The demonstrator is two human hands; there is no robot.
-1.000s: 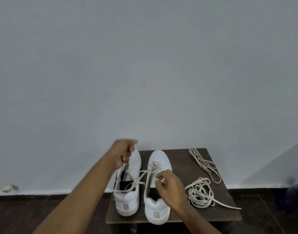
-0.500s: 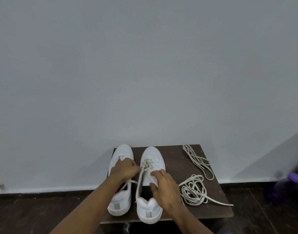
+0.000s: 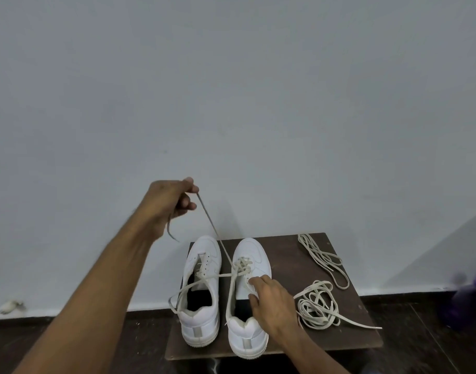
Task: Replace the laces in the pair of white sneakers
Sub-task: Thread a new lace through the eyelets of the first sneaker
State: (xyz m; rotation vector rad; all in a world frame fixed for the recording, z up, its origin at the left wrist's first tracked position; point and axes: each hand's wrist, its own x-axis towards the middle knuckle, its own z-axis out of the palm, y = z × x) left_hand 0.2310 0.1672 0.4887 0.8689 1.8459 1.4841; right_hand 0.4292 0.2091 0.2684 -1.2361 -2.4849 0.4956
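Up went the left hand point(image 3: 172, 201), lifted high toward eleven o'clock from the shoes, where half a second earlier it had been down at the eyelets of the left sneaker point(image 3: 201, 290). Its fingers were curled, pinching the lace point(image 3: 214, 229) near one end, and the short tail dangled below the fist. The lace ran taut from that pinch down to the crossings on the right sneaker point(image 3: 249, 300), so a length had just been drawn out through an eyelet there. More of the same lace trailed slack across the opening of the left sneaker toward nine o'clock.

The right hand point(image 3: 272, 300) was low on the right sneaker, fingers bent over the tongue and collar, bracing the shoe as the other hand pulled. It looked to be gripping the upper rather than just resting on it.

Both sneakers stood side by side, heels toward the person, on the dark bench point(image 3: 282, 247). The left one's eyelets showed bare; the right one had lacing only across its lower rows. Whether this pull was stripping an old lace or tightening a new one could not be told from here. At three o'clock lay a loose tangle of laces point(image 3: 316, 306), and beyond it at one o'clock a second bundle point(image 3: 322, 259). A fair stretch of work remained on both shoes.
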